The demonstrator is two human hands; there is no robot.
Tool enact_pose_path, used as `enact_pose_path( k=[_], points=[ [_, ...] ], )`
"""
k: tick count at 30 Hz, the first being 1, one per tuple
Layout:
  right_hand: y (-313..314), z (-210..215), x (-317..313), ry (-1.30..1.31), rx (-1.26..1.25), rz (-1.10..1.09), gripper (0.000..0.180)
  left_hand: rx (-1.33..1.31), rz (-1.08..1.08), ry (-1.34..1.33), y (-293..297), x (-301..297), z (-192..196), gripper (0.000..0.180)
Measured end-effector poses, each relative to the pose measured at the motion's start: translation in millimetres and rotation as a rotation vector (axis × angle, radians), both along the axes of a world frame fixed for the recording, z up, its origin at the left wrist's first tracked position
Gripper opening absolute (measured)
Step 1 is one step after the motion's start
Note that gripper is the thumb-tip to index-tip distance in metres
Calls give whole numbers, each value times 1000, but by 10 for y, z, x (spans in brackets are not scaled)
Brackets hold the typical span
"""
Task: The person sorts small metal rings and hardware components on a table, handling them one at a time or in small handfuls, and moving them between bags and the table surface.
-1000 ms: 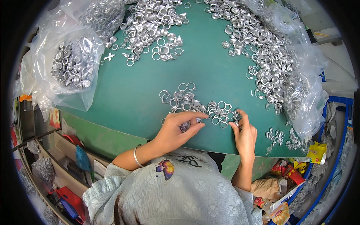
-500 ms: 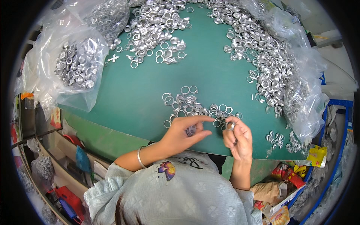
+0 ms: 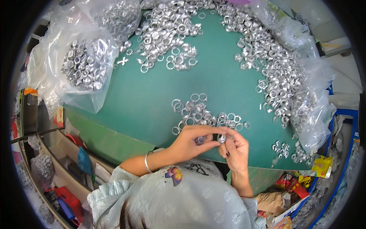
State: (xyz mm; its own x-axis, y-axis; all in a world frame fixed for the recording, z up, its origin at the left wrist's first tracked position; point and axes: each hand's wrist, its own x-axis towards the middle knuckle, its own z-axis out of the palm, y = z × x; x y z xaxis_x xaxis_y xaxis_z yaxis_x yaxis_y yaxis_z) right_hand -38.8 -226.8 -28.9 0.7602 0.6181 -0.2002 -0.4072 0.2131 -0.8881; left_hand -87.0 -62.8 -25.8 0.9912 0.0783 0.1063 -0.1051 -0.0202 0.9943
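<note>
My left hand (image 3: 183, 144) is curled around a few silver-grey metal rings (image 3: 199, 140) in its palm. Its thumb and forefinger reach out to a single metal ring (image 3: 221, 138) between the two hands. That ring is pinched by the fingers of my right hand (image 3: 238, 153); how firmly the left fingertips touch it is hard to tell. Something small and dark shows inside the curled right fingers, too hidden to name. Just beyond both hands, a small pile of loose rings (image 3: 198, 110) lies on the green table (image 3: 160, 87).
A large ring heap (image 3: 167, 30) lies at the far left, beside an open clear plastic bag (image 3: 103, 95) with more rings. Along the right side stretches another long heap (image 3: 280, 76), bordered by plastic bags. A small ring cluster (image 3: 281, 149) sits near the right front edge.
My right hand has come left with its ring to meet my left fingertips. The left thumb and forefinger now reach that ring. The whole view has shifted slightly.
</note>
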Motion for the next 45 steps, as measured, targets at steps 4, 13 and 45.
enact_pose_path(
  k=[4,13,45],
  points=[
    [9,54,91,361,33,-49,26,-61,7,96,8,1,61,32],
    [50,14,123,159,-35,115,21,-85,-12,83,49,82,42,30],
    [-238,582,1496,-841,-857,-15,13,22,42,285,296,203,-11,25]
  ],
)
